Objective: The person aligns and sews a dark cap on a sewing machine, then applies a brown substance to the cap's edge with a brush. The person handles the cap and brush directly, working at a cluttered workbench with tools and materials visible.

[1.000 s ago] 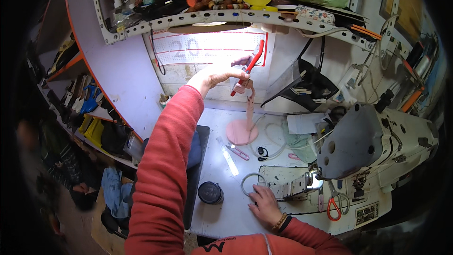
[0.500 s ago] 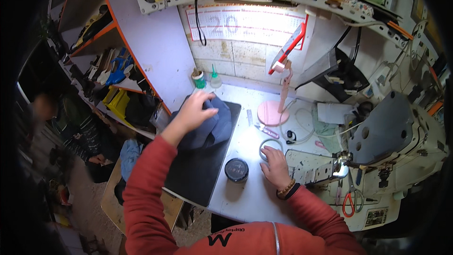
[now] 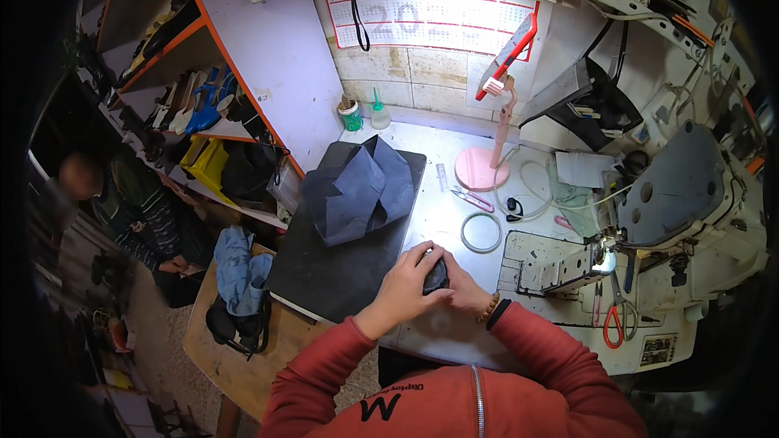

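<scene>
- Hands are now brought together in the head view, near the front edge of the white-topped worktop (image 3: 442, 223), with a squat round black container (image 3: 436, 277) between them.
- By this change the container seems to be made the thing being worked on, with the ring and the sheet material set aside; whether its top is being gripped or turned cannot be told.
- The left hand (image 3: 410, 282) is curled partway in, its fingers bent over the container's far left side and its thumb laid along the near side.
- The right hand (image 3: 466, 285) is cupped against the container's right side; part of its fingers is hidden. Whether the container is lifted or rested on the worktop cannot be told.
- Compared with half a second ago, the left hand has been moved off the folded dark blue-grey sheet material (image 3: 361, 186), which is left lying on the flat black mat (image 3: 324, 272).
- The thin grey-green ring (image 3: 463, 233), touched by the right hand in that earlier frame, is now left untouched on the worktop, beyond the hands.
- The container, then seen standing untouched between the two arms, is now enclosed by both hands.
- The whole view has also been shifted slightly, so the grey-and-cream sewing machine (image 3: 677, 186) and the pink round-based stand (image 3: 482, 169) are framed a little differently.
</scene>
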The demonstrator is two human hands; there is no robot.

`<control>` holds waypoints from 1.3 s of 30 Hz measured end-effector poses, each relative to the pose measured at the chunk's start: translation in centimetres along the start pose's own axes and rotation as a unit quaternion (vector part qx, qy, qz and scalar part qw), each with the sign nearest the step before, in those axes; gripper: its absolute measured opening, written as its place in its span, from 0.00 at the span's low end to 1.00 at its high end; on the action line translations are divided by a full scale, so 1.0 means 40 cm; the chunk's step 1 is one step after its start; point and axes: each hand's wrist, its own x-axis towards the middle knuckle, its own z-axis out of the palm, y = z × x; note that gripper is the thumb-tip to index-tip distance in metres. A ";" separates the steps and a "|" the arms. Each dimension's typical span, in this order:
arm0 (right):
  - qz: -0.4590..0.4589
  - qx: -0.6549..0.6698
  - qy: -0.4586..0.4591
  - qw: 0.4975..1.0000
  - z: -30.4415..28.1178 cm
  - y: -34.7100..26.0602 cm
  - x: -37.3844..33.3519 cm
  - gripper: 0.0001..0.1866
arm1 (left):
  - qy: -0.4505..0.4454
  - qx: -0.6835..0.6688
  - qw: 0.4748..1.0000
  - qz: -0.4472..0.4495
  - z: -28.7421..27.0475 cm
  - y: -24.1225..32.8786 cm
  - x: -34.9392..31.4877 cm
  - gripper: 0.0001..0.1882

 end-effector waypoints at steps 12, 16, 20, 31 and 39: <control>0.051 0.001 0.126 0.991 0.031 0.028 -0.083 0.34 | 0.135 -0.006 0.986 0.097 0.094 0.026 0.020 0.22; 0.009 -0.085 0.234 0.968 0.055 0.051 -0.080 0.33 | 0.185 -0.005 0.980 0.076 0.133 0.039 0.048 0.20; 0.038 -0.063 0.309 0.948 0.059 0.067 -0.073 0.34 | 0.252 -0.087 0.964 0.013 0.150 0.067 0.084 0.19; 0.028 -0.099 0.309 0.945 -0.026 0.014 -0.118 0.43 | 0.168 0.013 0.977 -0.134 0.154 -0.116 0.132 0.24; 0.022 -0.116 0.321 0.940 -0.081 0.048 -0.104 0.44 | 0.034 0.061 0.997 -0.032 0.033 -0.042 0.161 0.25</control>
